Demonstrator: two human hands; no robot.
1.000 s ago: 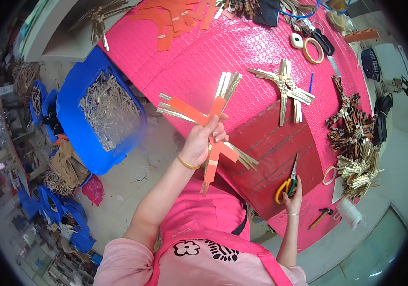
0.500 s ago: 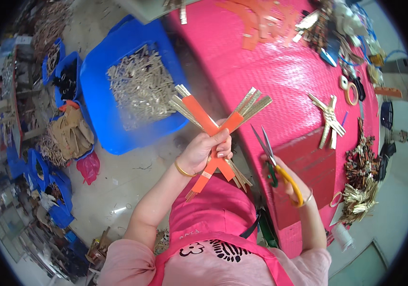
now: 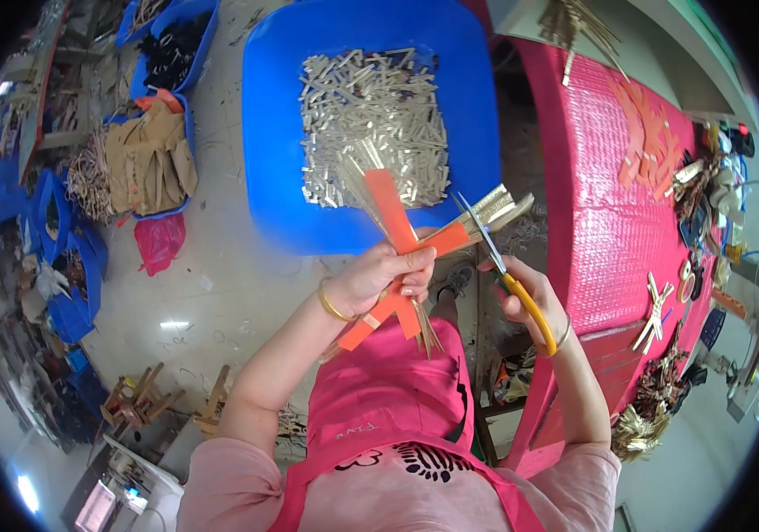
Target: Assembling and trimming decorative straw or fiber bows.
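My left hand (image 3: 393,277) is closed around the middle of a crossed bundle of gold strips (image 3: 496,206) with orange bands (image 3: 390,206) along its arms. The loose strip ends fan out beyond the bands. In my right hand (image 3: 535,288) are scissors (image 3: 530,312) with yellow handles, my fingers wrapped around them. The blades point up and lie against the gold strips at the bundle's upper right arm, just past the orange band. Whether they bite into the strips I cannot tell. Beneath the bundle's upper end is a blue bin (image 3: 264,133) with many short cut pieces (image 3: 371,124).
To the right runs a table with a pink cover (image 3: 606,195). On it lie orange strips (image 3: 645,137), another gold crossed piece (image 3: 654,310) and rolls of tape (image 3: 686,285). Blue tubs with a brown paper sack (image 3: 149,155) stand left, near a pink bag (image 3: 160,241) and wooden stools (image 3: 140,397).
I have turned left, away from the table, so the bundle is now by the blue bin. The scissors have come over from the right to the bundle's upper right arm.
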